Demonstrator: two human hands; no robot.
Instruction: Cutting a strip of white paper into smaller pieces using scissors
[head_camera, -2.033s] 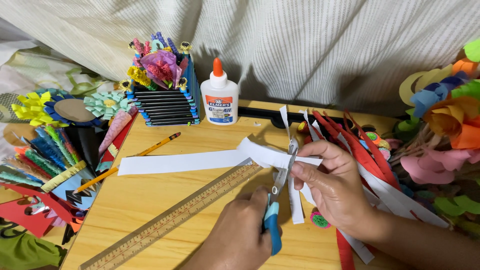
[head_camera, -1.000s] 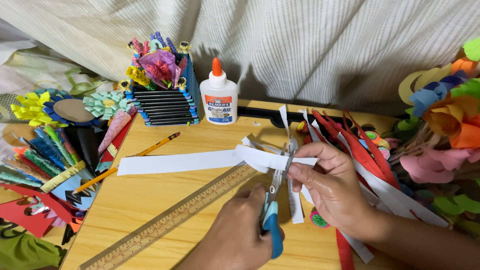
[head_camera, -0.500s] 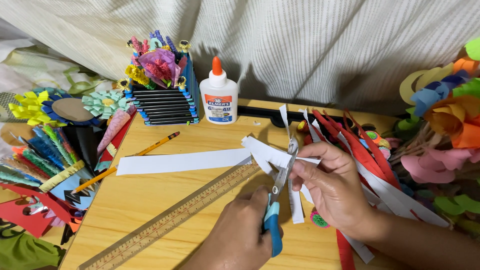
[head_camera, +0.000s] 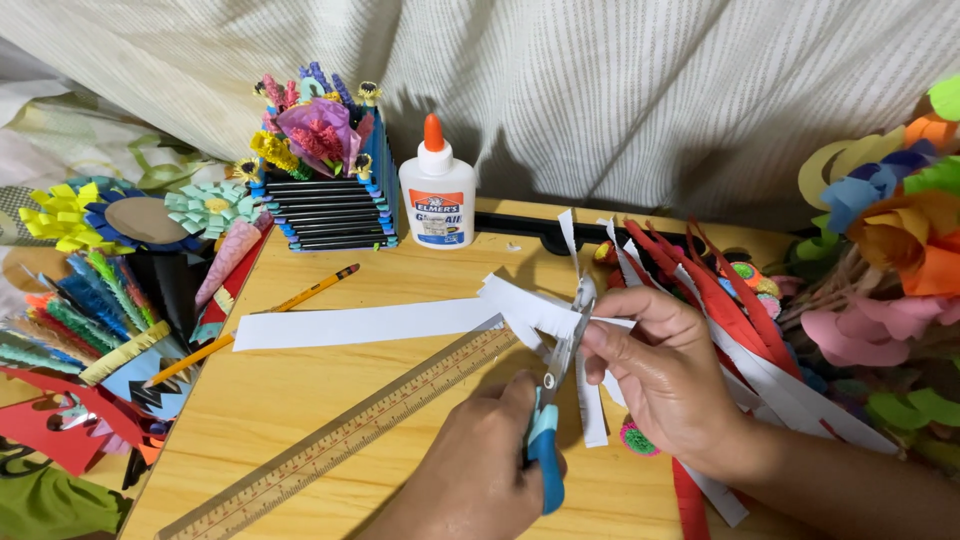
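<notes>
Left hand (head_camera: 480, 470): low centre, grip closed round the blue handles of scissors (head_camera: 556, 400), blades pointing up and away, parted about the edge of a white paper strip (head_camera: 370, 323). Right hand (head_camera: 665, 375): just right of the blades, thumb and fingers pinched shut on the near end of the same strip, holding it lifted off the desk (head_camera: 300, 400). Strip: long, lying leftward across the desk, far end flat near a yellow pencil (head_camera: 262, 319); near end already slit into several narrow tabs, fanned beside the blades. Judged progress: fringe begun at one end only, by far the greater length uncut. Wooden ruler (head_camera: 340, 440): diagonal, just below the strip. Glue bottle (head_camera: 437, 188): white, orange cap, upright at the back. Holder of rolled paper tubes (head_camera: 325, 190): left of the bottle, filled with paper flowers. Red and white cut strips (head_camera: 720, 300): heaped to the right, partly under the right wrist. Paper flowers (head_camera: 890, 240): far right, assorted colours. Further paper crafts: left edge, off the desk.
</notes>
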